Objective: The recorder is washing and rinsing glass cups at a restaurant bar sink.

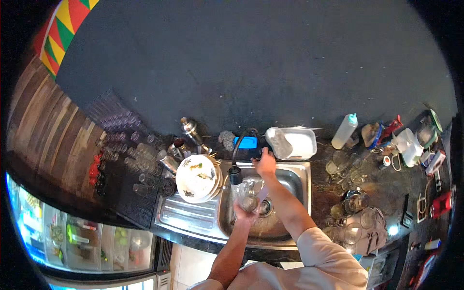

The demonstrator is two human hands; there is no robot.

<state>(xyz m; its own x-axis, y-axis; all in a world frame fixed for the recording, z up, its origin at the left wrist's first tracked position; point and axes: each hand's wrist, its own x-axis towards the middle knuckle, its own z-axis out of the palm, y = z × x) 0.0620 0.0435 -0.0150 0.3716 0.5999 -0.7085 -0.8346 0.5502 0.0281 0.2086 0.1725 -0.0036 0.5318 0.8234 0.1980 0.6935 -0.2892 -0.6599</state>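
Observation:
My left hand [245, 215] is inside the steel sink [295, 212], its fingers wrapped round a clear drinking glass [250, 203]. The glass is tilted beneath the black tap head [235, 175], which hangs from a curved neck. More clear glassware seems to lie beside it, but the shapes blur together. At the sink's back edge, my right hand [265, 165] closes on a small dark part that looks like the tap handle; the fingers partly hide it. Left of the sink, a stack of white plates [189, 175] with food scraps sits on the ribbed drainboard [191, 220].
Behind the sink are a blue sponge [246, 142], a grey scrubber [226, 139] and a white tray [302, 142]. A metal shaker [188, 126] and several glasses [142, 157] stand left. A squeeze bottle [344, 131] and more glassware [355, 200] crowd the right counter.

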